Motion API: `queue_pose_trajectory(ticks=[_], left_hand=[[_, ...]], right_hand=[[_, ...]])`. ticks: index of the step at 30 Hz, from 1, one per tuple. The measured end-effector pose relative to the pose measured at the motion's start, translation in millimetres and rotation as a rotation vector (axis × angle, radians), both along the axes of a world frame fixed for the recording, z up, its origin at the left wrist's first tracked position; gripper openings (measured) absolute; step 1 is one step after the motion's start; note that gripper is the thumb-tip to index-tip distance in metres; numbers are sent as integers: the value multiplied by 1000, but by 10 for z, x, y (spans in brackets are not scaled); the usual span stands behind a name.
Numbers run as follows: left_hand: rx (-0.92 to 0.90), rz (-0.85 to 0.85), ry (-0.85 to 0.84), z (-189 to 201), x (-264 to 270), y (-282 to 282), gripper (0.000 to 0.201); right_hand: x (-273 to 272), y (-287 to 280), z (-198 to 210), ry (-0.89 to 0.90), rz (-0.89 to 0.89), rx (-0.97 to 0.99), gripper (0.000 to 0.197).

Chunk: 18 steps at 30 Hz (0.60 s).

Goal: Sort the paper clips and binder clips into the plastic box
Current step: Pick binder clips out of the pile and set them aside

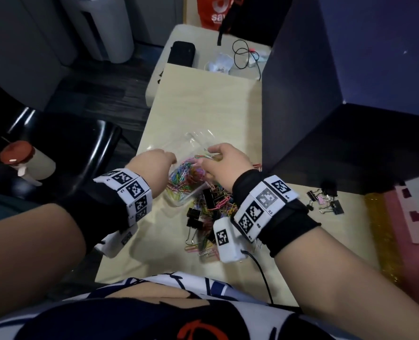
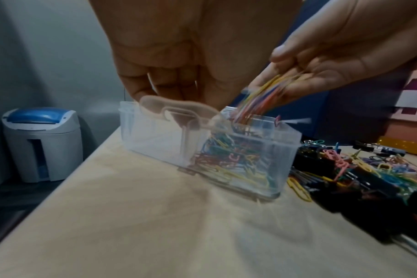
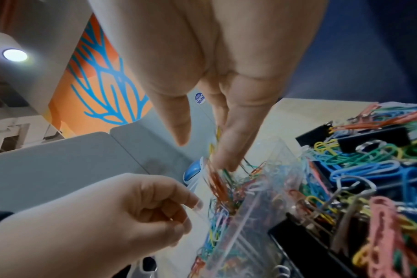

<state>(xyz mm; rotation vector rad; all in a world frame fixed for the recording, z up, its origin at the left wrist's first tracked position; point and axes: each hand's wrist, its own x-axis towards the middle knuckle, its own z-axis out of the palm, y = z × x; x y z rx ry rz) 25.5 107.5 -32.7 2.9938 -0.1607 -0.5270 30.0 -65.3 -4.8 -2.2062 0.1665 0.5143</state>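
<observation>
A clear plastic box stands on the pale table, partly filled with coloured paper clips. My left hand grips its thin upper edge with curled fingers; the right wrist view shows the same hold. My right hand pinches a bunch of paper clips just above the box's opening, fingers pointing down into it. A mixed pile of paper clips and black binder clips lies right beside the box, on its near-right side.
A small group of binder clips lies apart at the right. A dark blue partition walls the right side. A black pouch and a cable sit at the far end. The table's left edge drops toward a chair holding a bottle.
</observation>
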Motion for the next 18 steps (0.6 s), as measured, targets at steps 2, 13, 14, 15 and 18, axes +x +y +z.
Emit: queue_pose_trajectory(ticks=[2, 13, 14, 15, 18], left_hand=[[-17, -18, -7, -13, 8, 18, 41], [-123, -65, -132, 98, -12, -231, 40], [-127, -101, -181, 142, -54, -315, 39], [-129, -157, -210, 183, -102, -407, 37], [-131, -399, -180, 230, -268, -723, 34]], right_hand=[[21, 65, -19, 40, 14, 1, 55], [-305, -771, -61, 50, -66, -385, 21], [-346, -865, -55, 93, -53, -446, 21], [-387, -954, -67, 142, -46, -496, 24], [-522, -1163, -98, 236, 5, -658, 37]])
